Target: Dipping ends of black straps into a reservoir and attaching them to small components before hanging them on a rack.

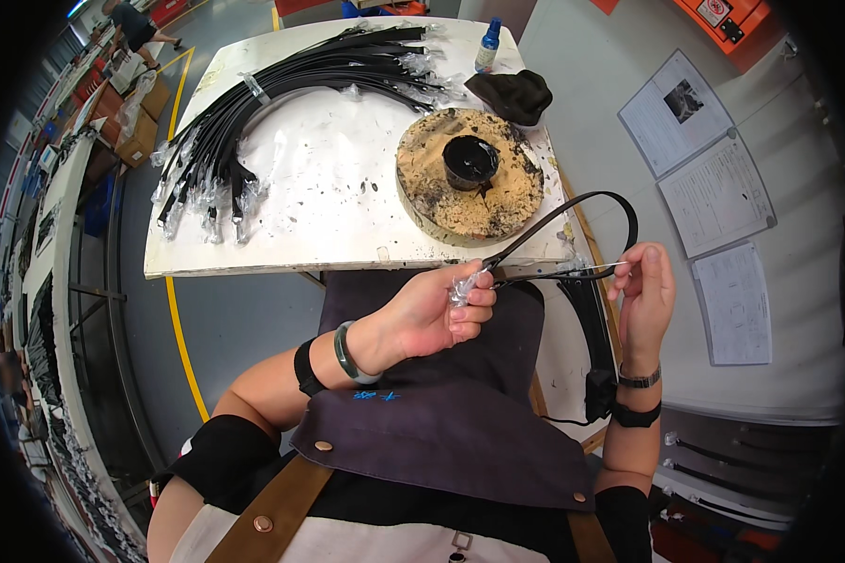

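Note:
My left hand (441, 311) is closed on the plastic-wrapped end of a black strap (620, 208), which loops out to the right and back. At right, my right hand (646, 281) pinches a thin, pale, needle-like tool (599, 267); its tip points toward the strap by my left hand. Whether that tip touches the strap is too small to tell. Beyond my hands, a black cup (471, 161) of glossy black paste stands on a round tan disc (424, 200) smeared with black. A tied bundle of black straps (239, 111), ends wrapped in clear plastic, curves across the white table (319, 220).
At the table's back right are a blue bottle (487, 45) and a dark cloth (512, 96). Paper sheets (718, 192) hang on the right-hand wall. More black straps (587, 324) lie right of my apron. Another person (131, 26) is at the far left.

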`<action>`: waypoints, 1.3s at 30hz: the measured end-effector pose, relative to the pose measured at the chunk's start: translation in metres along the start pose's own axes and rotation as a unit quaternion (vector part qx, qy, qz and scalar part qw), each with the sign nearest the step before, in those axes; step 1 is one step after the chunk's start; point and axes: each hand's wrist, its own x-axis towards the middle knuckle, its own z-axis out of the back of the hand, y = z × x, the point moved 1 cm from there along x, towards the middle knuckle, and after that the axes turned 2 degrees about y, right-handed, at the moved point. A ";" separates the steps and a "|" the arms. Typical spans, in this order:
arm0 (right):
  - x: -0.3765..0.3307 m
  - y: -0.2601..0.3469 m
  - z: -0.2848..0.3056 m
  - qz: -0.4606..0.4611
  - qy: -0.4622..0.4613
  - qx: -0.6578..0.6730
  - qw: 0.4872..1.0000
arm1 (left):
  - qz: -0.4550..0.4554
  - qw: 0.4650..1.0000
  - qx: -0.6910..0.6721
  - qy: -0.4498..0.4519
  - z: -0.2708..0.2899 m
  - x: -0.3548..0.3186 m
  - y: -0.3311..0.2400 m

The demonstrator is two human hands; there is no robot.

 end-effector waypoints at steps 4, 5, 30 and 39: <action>0.002 0.003 -0.001 -0.002 -0.014 0.011 1.000 | -0.003 1.000 0.002 -0.002 -0.001 0.001 -0.002; 0.002 0.004 -0.001 -0.002 -0.014 0.011 1.000 | -0.002 1.000 0.001 -0.002 -0.001 0.002 -0.002; 0.114 -0.005 -0.060 -0.045 0.285 -0.157 0.945 | -0.139 0.640 0.755 -0.037 0.003 0.004 -0.001; 0.021 0.051 0.021 0.124 0.271 -0.374 0.878 | -0.236 0.263 0.928 0.120 -0.054 0.015 0.010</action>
